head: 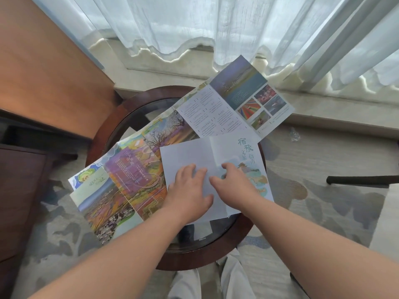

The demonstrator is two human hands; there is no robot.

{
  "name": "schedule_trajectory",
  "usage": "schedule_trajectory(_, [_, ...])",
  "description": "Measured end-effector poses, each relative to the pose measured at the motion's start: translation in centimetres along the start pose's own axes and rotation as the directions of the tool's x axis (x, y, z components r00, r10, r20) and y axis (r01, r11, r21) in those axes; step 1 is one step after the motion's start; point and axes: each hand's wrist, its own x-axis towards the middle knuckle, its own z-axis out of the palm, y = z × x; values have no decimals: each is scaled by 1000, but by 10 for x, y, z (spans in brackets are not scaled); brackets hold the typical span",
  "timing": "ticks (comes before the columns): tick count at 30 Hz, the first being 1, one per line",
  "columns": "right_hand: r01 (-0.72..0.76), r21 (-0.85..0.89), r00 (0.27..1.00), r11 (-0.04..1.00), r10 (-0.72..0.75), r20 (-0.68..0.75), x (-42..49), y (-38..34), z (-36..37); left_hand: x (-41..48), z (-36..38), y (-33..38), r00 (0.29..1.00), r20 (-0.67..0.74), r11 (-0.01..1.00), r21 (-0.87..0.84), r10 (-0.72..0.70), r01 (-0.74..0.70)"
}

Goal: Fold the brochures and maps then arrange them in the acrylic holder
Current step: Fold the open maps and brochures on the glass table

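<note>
A pale blue brochure (190, 156) with green Chinese title characters lies partly unfolded on the round glass table (129, 117). My left hand (190, 190) presses flat on its blank left panel. Beside it, my right hand (234, 183) has bent fingers hooked at the centre fold and its thumb lying on the paper, pinching the brochure. Under it a large colourful map (121, 186) spreads to the left and hangs over the table edge. A second unfolded brochure (233, 104) with photos and text panels lies at the back right. No acrylic holder is in view.
The table has a dark wooden rim (103, 134). A wooden cabinet (43, 83) stands at the left, sheer curtains (216, 29) and a stone sill behind. A dark bar (362, 180) juts in at the right. Patterned carpet (323, 160) surrounds the table; my knees show below.
</note>
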Motion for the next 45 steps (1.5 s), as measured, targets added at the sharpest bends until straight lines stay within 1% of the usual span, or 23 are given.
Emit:
schedule_trajectory(2, [-40, 49, 999, 998, 40, -10, 4, -4, 5, -1, 1, 1, 1000, 1, 1000, -15, -1, 1])
schedule_trajectory(6, [-83, 69, 996, 994, 86, -30, 6, -13, 11, -4, 0, 4, 1000, 10, 998, -60, 12, -11])
schedule_trajectory(10, [-51, 7, 999, 999, 51, 14, -3, -20, 14, -13, -8, 10, 999, -18, 991, -128, 39, -41])
schedule_trajectory(13, [7, 96, 1000, 995, -9, 27, -21, -25, 9, -27, -20, 14, 996, -38, 989, -122, 79, -83])
schedule_trajectory(15, [76, 126, 997, 989, -77, 4, -38, -32, 4, -39, -32, 18, 989, -93, 982, -140, 114, -127])
schedule_trajectory(17, [178, 126, 984, 976, -175, -37, -56, -39, -3, -50, -45, 21, 982, -150, 974, -173, 118, -144])
schedule_trajectory(20, [285, 131, 957, 950, -275, -89, -79, -49, -16, -59, -63, 29, 985, -161, 963, -248, 66, -105])
schedule_trajectory(23, [355, 96, 929, 930, -340, -148, -93, -55, -27, -62, -76, 39, 975, -201, 946, -289, 93, -150])
schedule_trajectory(25, [373, 69, 922, 925, -362, -141, -97, -54, -32, -61, -82, 44, 966, -235, 920, -345, 108, -187])
schedule_trajectory(27, [380, 51, 920, 924, -371, -127, -97, -49, -33, -59, -85, 45, 972, -220, 896, -409, 85, -171])
schedule_trajectory(30, [377, 21, 917, 926, -369, -154, -90, -34, -32, -51, -78, 42, 987, -161, 832, -548, -2, -88])
schedule_trajectory(33, [352, -167, 906, 921, -380, -187, -76, -9, -32, -38, -62, 35, 995, -72, 769, -639, -67, 5])
schedule_trajectory(36, [271, -339, 935, 901, -330, -129, -59, 23, -29, -25, -42, 25, 993, 53, 691, -714, -106, 112])
schedule_trajectory(39, [201, -468, 959, 860, -270, -84, -43, 52, -22, -15, -20, 15, 977, 165, 693, -688, -136, 213])
schedule_trajectory(40, [186, -504, 965, 844, -253, -68, -38, 60, -18, -13, -13, 12, 971, 180, 713, -660, -154, 236])
schedule_trajectory(41, [179, -532, 969, 828, -242, -50, -34, 66, -15, -11, -6, 9, 969, 170, 755, -608, -180, 247])
schedule_trajectory(43, [177, -560, 971, 809, -236, -34, -28, 75, -7, -9, 4, 7, 976, 67, 875, -433, -209, 217])
schedule_trajectory(44, [178, -566, 969, 805, -243, -40, -25, 79, -3, -9, 8, 5, 984, -6, 936, -311, -177, 167])
schedule_trajectory(45, [183, -577, 965, 796, -259, -52, -23, 81, 1, -10, 12, 4, 991, -76, 978, -182, -113, 97])
